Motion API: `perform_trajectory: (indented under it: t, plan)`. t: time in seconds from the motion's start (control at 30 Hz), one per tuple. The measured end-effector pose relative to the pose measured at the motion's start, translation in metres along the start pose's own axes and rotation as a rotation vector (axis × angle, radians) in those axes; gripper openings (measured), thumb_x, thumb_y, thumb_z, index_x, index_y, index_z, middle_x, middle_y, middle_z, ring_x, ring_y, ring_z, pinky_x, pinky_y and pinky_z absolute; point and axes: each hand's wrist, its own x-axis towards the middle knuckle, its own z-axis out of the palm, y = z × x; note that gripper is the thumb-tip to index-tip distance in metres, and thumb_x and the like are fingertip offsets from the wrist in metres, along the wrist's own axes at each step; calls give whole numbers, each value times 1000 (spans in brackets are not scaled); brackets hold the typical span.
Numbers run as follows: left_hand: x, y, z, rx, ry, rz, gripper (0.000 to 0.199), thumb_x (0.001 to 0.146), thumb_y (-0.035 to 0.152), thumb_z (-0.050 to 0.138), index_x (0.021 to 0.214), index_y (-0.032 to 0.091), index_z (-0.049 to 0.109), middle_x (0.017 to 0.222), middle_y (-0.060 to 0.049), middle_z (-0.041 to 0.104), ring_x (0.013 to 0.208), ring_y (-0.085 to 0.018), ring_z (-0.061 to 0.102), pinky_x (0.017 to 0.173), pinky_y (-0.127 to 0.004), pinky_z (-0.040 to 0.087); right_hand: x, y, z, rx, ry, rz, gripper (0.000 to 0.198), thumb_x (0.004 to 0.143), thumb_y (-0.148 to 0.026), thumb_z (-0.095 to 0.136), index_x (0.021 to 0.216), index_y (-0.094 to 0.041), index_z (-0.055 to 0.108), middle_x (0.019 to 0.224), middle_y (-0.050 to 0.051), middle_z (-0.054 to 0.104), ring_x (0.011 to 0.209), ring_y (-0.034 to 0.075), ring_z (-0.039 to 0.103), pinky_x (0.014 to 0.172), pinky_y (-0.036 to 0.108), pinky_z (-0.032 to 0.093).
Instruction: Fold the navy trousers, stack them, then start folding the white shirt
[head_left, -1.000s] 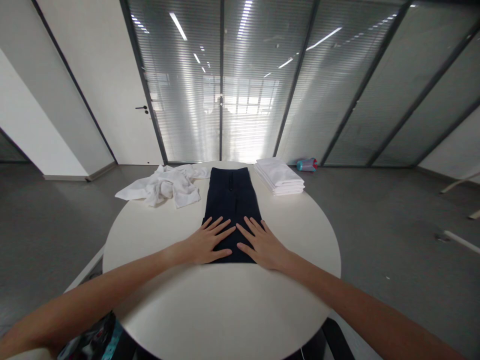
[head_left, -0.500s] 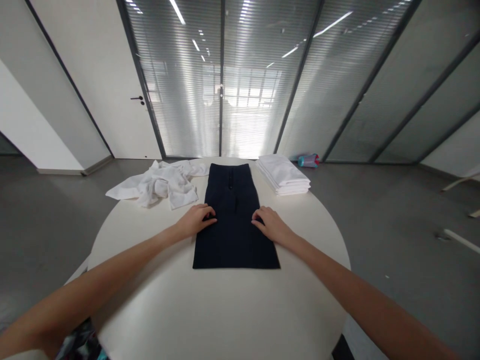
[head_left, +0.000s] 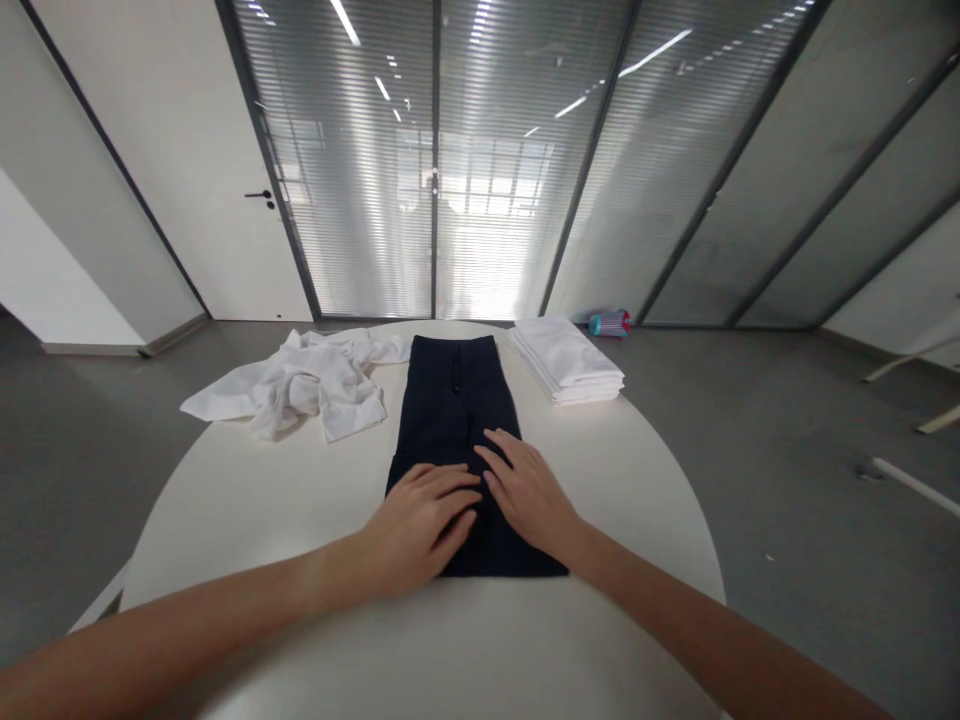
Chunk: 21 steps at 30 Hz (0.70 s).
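Both hands have moved nearer and inward over the past half second, leaving the side edges of a dark garment (head_left: 457,425) for its near part, as I follow from a distance. The left hand (head_left: 424,525) stretches palm down over the garment's near left portion, fingers pointing right; the right hand (head_left: 534,500) angles in from the right, its fingertips just beside those of the left. Each grip is loosely spread, with no cloth pinched that I can see; whether the palms press or only skim, I cannot tell. The garment lies lengthwise along the middle of the round white desk (head_left: 637,490), fastening (head_left: 456,372) toward the far end, probably so that both arms reach it evenly. I read the lowered palms as a way of keeping the fabric flat. A crumpled white cloth (head_left: 300,385) sits far left and a squared stack of white cloth (head_left: 574,360) far right, likely parted to leave the middle to the dark piece. Beyond the desk, a blue and red object (head_left: 609,323) rests on the floor (head_left: 750,460).
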Motion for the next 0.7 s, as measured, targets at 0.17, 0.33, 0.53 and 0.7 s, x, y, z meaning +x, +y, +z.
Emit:
perform_trajectory:
  t: [0.17, 0.33, 0.53, 0.7]
  plan:
    - [-5, 9, 15, -67, -289, 145, 64, 99, 54, 44, 155, 26, 33, 163, -11, 25, 149, -32, 25, 120, -59, 17, -6, 9, 21, 4, -82, 38, 48, 99, -22, 33, 142, -16, 53, 150, 13, 48, 141, 26, 40, 114, 46, 36]
    - [25, -38, 5, -272, -89, 19, 44, 99, 47, 48, 138, 27, 56, 148, -8, 51, 138, -28, 44, 117, -49, 32, 22, 28, 10, 104, -2, 71, 37, 98, -25, 42, 126, -20, 65, 130, 11, 64, 125, 25, 55, 107, 46, 43]
    - [121, -151, -30, -1099, 447, -862, 19, 73, 20, 80, 86, 17, 67, 93, -8, 63, 81, -24, 70, 66, -29, 54, 141, 90, -6, 894, 150, 587, 14, 79, -7, 64, 87, -16, 69, 93, 7, 68, 82, 19, 68, 88, 42, 57]
    - [165, -212, -27, -1292, 538, -1016, 35, 70, 20, 84, 91, 17, 56, 93, -8, 57, 76, -24, 69, 64, -35, 57, 206, 131, 20, 1159, 160, 747, 47, 76, -5, 67, 121, -12, 58, 103, 10, 66, 70, 15, 70, 66, 33, 64]
